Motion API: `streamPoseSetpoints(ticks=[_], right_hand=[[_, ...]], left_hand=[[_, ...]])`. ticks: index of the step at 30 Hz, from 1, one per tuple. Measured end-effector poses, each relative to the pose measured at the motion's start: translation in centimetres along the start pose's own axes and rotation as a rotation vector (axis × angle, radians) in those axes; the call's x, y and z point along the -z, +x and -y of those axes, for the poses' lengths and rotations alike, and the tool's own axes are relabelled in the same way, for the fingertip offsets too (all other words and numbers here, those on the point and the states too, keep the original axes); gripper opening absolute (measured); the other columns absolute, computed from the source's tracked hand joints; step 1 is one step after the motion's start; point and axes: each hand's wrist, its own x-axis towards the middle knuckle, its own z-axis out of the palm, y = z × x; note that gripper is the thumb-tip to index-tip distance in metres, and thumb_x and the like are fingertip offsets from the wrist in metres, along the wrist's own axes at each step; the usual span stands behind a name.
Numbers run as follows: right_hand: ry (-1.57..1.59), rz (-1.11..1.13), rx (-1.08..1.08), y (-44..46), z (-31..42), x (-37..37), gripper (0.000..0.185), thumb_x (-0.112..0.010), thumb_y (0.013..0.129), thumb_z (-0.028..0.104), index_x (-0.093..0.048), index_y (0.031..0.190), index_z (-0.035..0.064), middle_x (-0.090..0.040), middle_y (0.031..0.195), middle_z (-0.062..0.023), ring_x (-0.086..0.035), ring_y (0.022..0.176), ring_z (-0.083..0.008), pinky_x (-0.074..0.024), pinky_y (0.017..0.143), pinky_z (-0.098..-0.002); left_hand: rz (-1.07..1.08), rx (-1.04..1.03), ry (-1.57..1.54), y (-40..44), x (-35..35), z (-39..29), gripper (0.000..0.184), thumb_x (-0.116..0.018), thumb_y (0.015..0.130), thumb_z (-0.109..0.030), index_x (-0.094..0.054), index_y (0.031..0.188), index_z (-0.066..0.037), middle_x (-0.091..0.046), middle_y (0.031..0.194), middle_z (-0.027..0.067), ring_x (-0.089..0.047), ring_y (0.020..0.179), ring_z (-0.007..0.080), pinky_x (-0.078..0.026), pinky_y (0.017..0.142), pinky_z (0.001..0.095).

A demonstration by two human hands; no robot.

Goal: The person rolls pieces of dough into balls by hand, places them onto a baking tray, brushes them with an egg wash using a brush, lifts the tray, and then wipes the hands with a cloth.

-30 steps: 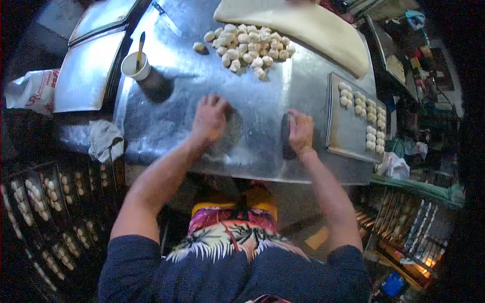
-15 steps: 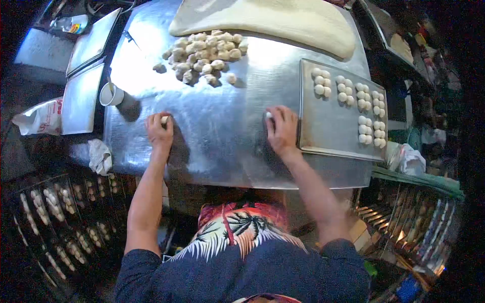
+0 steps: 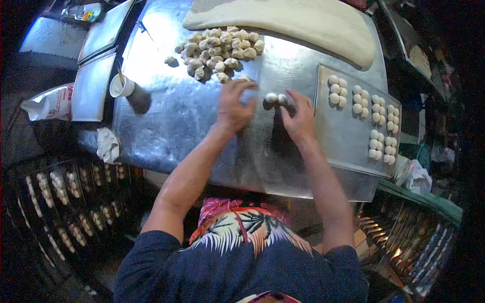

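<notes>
Two smooth white dough balls sit side by side on the metal table. My right hand is beside them on the right, thumb and fingers apart, its fingertips close to the right ball. To their left is my left hand, fingers spread and reaching toward the near edge of the dough pile, where a piece partly shows past the fingertips. Several rough dough pieces form that pile. On the tray at the right, smooth dough balls lie in grouped clusters.
A large dough sheet spans the table's far side. At the left stand a white cup with a handle in it, a knife, flat trays and a cloth. Racks flank the table below.
My left hand has moved right and forward, near the pile, and its fingers have opened. My right hand has uncovered two smooth balls now lying on the table. The camera view has shifted.
</notes>
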Motion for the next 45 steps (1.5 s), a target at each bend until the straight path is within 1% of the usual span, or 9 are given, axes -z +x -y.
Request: streamPoseSetpoints(ticks=[4, 9, 17, 25, 31, 32, 34, 38, 45], right_hand=[[-0.01, -0.015, 0.056, 3.3, 3.4, -4.0, 0.032, -0.077, 0.086, 0.014, -0.07, 0.117, 0.0077, -0.07, 0.109, -0.0143, -0.065, 0.106, -0.0359, -0.0523, 0.091, -0.0463], [-0.039, 0.05, -0.129, 6.3, 6.8, -11.4, 0.024, -0.075, 0.087, 0.015, -0.071, 0.11, 0.0073, -0.069, 0.105, -0.0156, -0.065, 0.104, -0.0374, -0.0528, 0.09, -0.0473], [-0.19, 0.079, -0.276, -11.8, 7.5, 0.1, 0.018, -0.068, 0.083, 0.011, -0.067, 0.099, 0.0039, -0.061, 0.097, -0.0166, -0.059, 0.096, -0.0394, -0.0484, 0.085, -0.0466], [-0.289, 0.19, -0.098, -10.4, 7.2, -4.1, 0.026, -0.061, 0.097, 0.021, -0.063, 0.121, 0.0082, -0.063, 0.108, -0.016, -0.057, 0.105, -0.0376, -0.0436, 0.094, -0.0496], [-0.235, 0.092, 0.052, -12.5, 1.7, -0.6, 0.023, -0.06, 0.097, 0.014, -0.068, 0.117, 0.0074, -0.07, 0.11, -0.0179, -0.063, 0.1, -0.0404, -0.0482, 0.091, -0.0495], [-0.189, 0.037, 0.078, -13.2, 2.1, 0.4, 0.02, -0.059, 0.098, 0.013, -0.069, 0.114, 0.0073, -0.07, 0.11, -0.0187, -0.063, 0.099, -0.0413, -0.0483, 0.09, -0.05], [-0.157, 0.449, -0.106, -14.3, 6.5, 1.5, 0.023, -0.059, 0.098, 0.013, -0.068, 0.119, 0.0094, -0.07, 0.109, -0.0172, -0.063, 0.099, -0.0411, -0.0491, 0.091, -0.0512], [-0.25, 0.355, 0.06, -11.1, 5.1, -2.5, 0.026, -0.057, 0.102, 0.017, -0.067, 0.126, 0.0132, -0.07, 0.115, -0.0154, -0.062, 0.105, -0.0399, -0.0495, 0.094, -0.05], [-0.237, 0.265, 0.019, -11.6, 2.3, -1.4, 0.027, -0.058, 0.103, 0.021, -0.067, 0.128, 0.0163, -0.071, 0.115, -0.0118, -0.062, 0.108, -0.035, -0.049, 0.096, -0.0459]], left_hand=[[-0.052, 0.1, 0.244, 2.8, 3.4, 5.4, 0.031, -0.08, 0.083, -0.02, -0.072, 0.112, -0.012, -0.065, 0.111, 0.015, -0.059, 0.11, 0.0367, -0.048, 0.097, 0.0467], [0.015, 0.008, -0.028, 1.9, 5.1, 9.4, 0.021, -0.077, 0.09, -0.019, -0.073, 0.107, -0.01, -0.07, 0.108, 0.0132, -0.064, 0.107, 0.0344, -0.049, 0.096, 0.0459], [0.223, 0.089, -0.213, -11.9, 19.8, 11.9, 0.018, -0.069, 0.089, 0.001, -0.072, 0.105, -0.007, -0.072, 0.102, 0.0121, -0.066, 0.099, 0.0339, -0.053, 0.09, 0.0433], [0.555, -0.295, 0.187, -10.8, 11.5, 9.1, 0.063, -0.061, 0.079, 0.007, -0.057, 0.138, -0.016, -0.055, 0.134, 0.0137, -0.05, 0.126, 0.0378, -0.04, 0.112, 0.0429], [0.266, 0.08, 0.109, -10.6, 12.2, 11.8, 0.063, -0.062, 0.076, 0.01, -0.066, 0.129, -0.022, -0.062, 0.115, 0.012, -0.061, 0.107, 0.0366, -0.052, 0.096, 0.0466], [0.316, 0.069, 0.154, -12.9, 12.9, 11.2, 0.062, -0.061, 0.076, 0.01, -0.066, 0.129, -0.022, -0.061, 0.116, 0.0125, -0.061, 0.107, 0.0371, -0.052, 0.096, 0.0471], [0.36, 0.023, 0.243, -15.8, 13.6, 10.5, 0.061, -0.06, 0.076, 0.01, -0.067, 0.128, -0.023, -0.061, 0.116, 0.0135, -0.06, 0.108, 0.0381, -0.051, 0.097, 0.0481], [0.335, -0.236, 0.162, -12.5, 10.7, 6.6, 0.052, -0.058, 0.08, 0.008, -0.067, 0.123, -0.02, -0.059, 0.117, 0.0151, -0.057, 0.112, 0.0391, -0.049, 0.098, 0.0492], [0.295, -0.03, 0.082, -11.4, 13.9, 13.5, 0.045, -0.055, 0.085, 0.007, -0.069, 0.12, -0.016, -0.061, 0.107, 0.0142, -0.061, 0.102, 0.0373, -0.051, 0.091, 0.0469]])
